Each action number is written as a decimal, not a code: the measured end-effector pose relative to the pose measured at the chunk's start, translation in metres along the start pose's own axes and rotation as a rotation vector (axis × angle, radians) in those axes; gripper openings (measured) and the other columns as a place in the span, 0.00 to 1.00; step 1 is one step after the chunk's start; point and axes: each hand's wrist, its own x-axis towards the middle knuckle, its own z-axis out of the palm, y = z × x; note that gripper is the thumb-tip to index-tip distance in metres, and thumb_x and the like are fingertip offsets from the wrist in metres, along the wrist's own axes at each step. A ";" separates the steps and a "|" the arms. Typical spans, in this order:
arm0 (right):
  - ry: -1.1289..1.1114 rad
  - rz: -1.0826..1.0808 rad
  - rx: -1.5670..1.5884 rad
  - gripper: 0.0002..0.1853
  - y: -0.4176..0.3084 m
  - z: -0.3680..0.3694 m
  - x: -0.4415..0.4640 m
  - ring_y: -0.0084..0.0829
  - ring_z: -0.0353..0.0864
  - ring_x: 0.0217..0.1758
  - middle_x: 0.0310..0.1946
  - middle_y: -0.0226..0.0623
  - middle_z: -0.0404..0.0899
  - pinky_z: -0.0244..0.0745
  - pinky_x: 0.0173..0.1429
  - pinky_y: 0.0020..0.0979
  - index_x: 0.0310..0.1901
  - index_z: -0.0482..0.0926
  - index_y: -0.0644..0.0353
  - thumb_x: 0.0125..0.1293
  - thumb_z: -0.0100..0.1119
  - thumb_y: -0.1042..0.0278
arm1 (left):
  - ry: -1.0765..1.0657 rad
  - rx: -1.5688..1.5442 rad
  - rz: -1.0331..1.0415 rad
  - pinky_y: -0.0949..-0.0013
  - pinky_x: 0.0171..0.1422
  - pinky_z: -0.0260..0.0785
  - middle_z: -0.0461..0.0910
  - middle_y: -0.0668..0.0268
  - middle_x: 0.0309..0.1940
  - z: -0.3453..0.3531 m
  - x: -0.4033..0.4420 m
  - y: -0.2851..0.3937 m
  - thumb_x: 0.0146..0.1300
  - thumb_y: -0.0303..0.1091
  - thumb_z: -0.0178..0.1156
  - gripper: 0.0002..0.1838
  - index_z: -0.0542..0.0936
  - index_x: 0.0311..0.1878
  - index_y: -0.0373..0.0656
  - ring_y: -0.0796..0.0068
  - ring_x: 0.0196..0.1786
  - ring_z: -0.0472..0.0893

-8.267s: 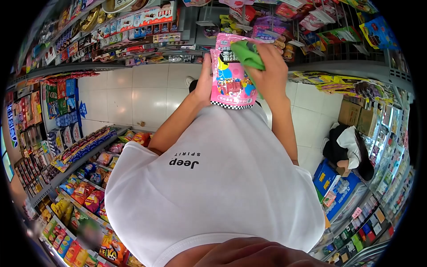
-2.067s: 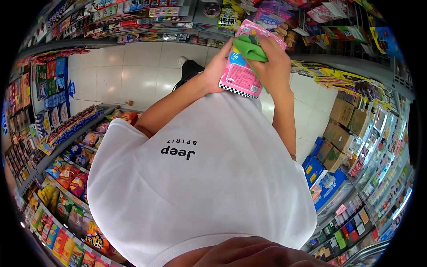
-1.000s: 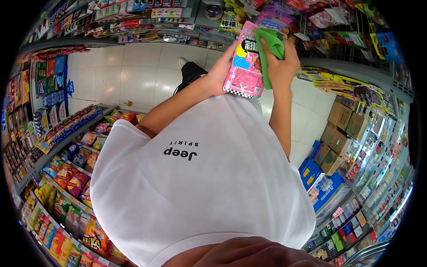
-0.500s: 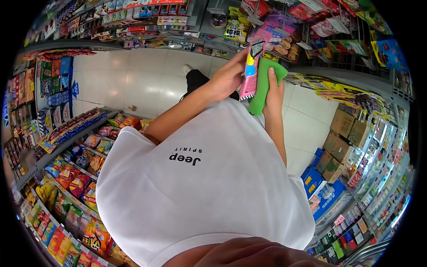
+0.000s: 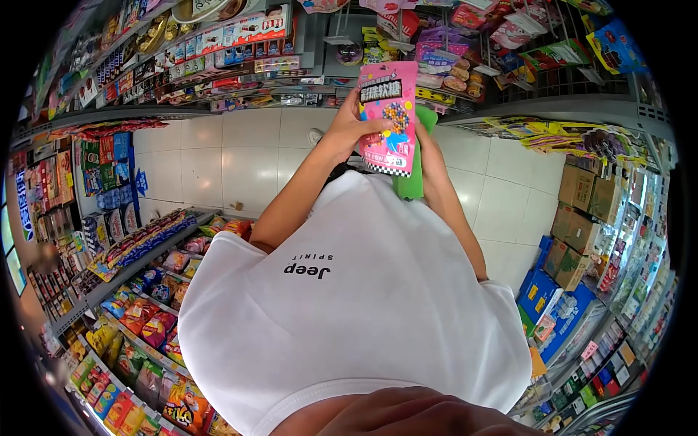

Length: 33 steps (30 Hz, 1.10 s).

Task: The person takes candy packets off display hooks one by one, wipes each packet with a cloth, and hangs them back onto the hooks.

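Observation:
A pink candy pouch [image 5: 387, 120] stands upright in front of my chest, its printed front with a black label and colourful balls facing the camera. My left hand [image 5: 354, 129] grips it at the left edge, thumb across the front and the other fingers hidden behind. The green cloth [image 5: 413, 174] hangs behind the pouch's right side and shows above and below it. My right hand [image 5: 432, 158] is at the cloth and the pouch's right edge, mostly hidden behind them, with the cloth held against its palm.
Hanging snack packs [image 5: 441, 49] and a shelf of boxed sweets [image 5: 247, 30] are beyond my hands. Bagged snacks [image 5: 138, 316] fill shelves at the lower left. Cardboard boxes [image 5: 576, 229] and blue boxes [image 5: 539, 294] stand at the right on the tiled floor [image 5: 247, 168].
The pouch has turned from edge-on to its front face and moved slightly left. The green cloth and my right hand have shifted from beside the pouch to behind it.

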 end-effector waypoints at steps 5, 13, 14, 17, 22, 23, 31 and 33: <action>0.017 -0.175 -0.047 0.24 -0.025 -0.006 -0.011 0.30 0.85 0.54 0.56 0.43 0.84 0.81 0.58 0.35 0.63 0.75 0.63 0.77 0.59 0.52 | 0.083 0.034 0.159 0.63 0.53 0.82 0.80 0.59 0.56 -0.018 0.017 -0.010 0.50 0.21 0.79 0.49 0.59 0.72 0.42 0.67 0.55 0.84; 0.166 -0.388 -0.045 0.23 -0.044 -0.032 -0.015 0.33 0.83 0.56 0.51 0.42 0.83 0.79 0.56 0.34 0.63 0.75 0.64 0.78 0.56 0.54 | 0.255 0.251 0.067 0.67 0.37 0.82 0.82 0.60 0.44 -0.085 0.069 -0.048 0.52 0.24 0.80 0.40 0.63 0.62 0.41 0.72 0.37 0.86; 0.188 -0.388 -0.055 0.23 -0.043 -0.035 -0.017 0.32 0.84 0.53 0.50 0.42 0.84 0.79 0.54 0.32 0.62 0.75 0.64 0.77 0.58 0.53 | 0.271 0.236 0.067 0.67 0.36 0.82 0.82 0.60 0.43 -0.094 0.077 -0.051 0.52 0.24 0.80 0.39 0.63 0.61 0.41 0.72 0.36 0.86; 0.225 -0.355 -0.075 0.23 -0.040 -0.042 -0.023 0.29 0.83 0.49 0.49 0.41 0.84 0.78 0.49 0.30 0.62 0.76 0.64 0.77 0.58 0.52 | 0.306 0.241 0.082 0.68 0.32 0.80 0.83 0.61 0.39 -0.119 0.104 -0.053 0.52 0.24 0.80 0.37 0.65 0.60 0.42 0.72 0.31 0.85; 0.282 -0.340 -0.103 0.22 -0.030 -0.053 -0.029 0.29 0.81 0.48 0.48 0.39 0.83 0.77 0.48 0.30 0.59 0.77 0.64 0.77 0.57 0.52 | 0.294 0.360 0.163 0.68 0.30 0.82 0.82 0.59 0.43 -0.144 0.147 -0.044 0.52 0.22 0.80 0.41 0.61 0.62 0.42 0.71 0.32 0.86; 0.294 -0.331 -0.113 0.23 -0.028 -0.055 -0.030 0.30 0.81 0.49 0.48 0.38 0.82 0.77 0.49 0.32 0.59 0.76 0.64 0.78 0.57 0.51 | 0.315 0.342 0.235 0.68 0.30 0.81 0.82 0.60 0.43 -0.140 0.149 -0.042 0.52 0.21 0.80 0.42 0.60 0.62 0.43 0.72 0.31 0.86; 0.373 -0.298 -0.131 0.23 -0.019 -0.067 -0.022 0.27 0.80 0.44 0.46 0.39 0.84 0.76 0.46 0.29 0.58 0.78 0.63 0.76 0.59 0.49 | 0.278 0.288 0.346 0.71 0.30 0.81 0.81 0.61 0.44 -0.135 0.161 -0.032 0.54 0.17 0.77 0.43 0.59 0.66 0.46 0.74 0.29 0.85; 0.398 -0.285 -0.156 0.25 -0.023 -0.070 -0.019 0.28 0.80 0.44 0.46 0.39 0.83 0.76 0.47 0.30 0.58 0.77 0.64 0.76 0.58 0.48 | 0.267 0.282 0.363 0.71 0.30 0.81 0.81 0.61 0.45 -0.131 0.162 -0.026 0.54 0.17 0.77 0.43 0.59 0.67 0.45 0.74 0.29 0.84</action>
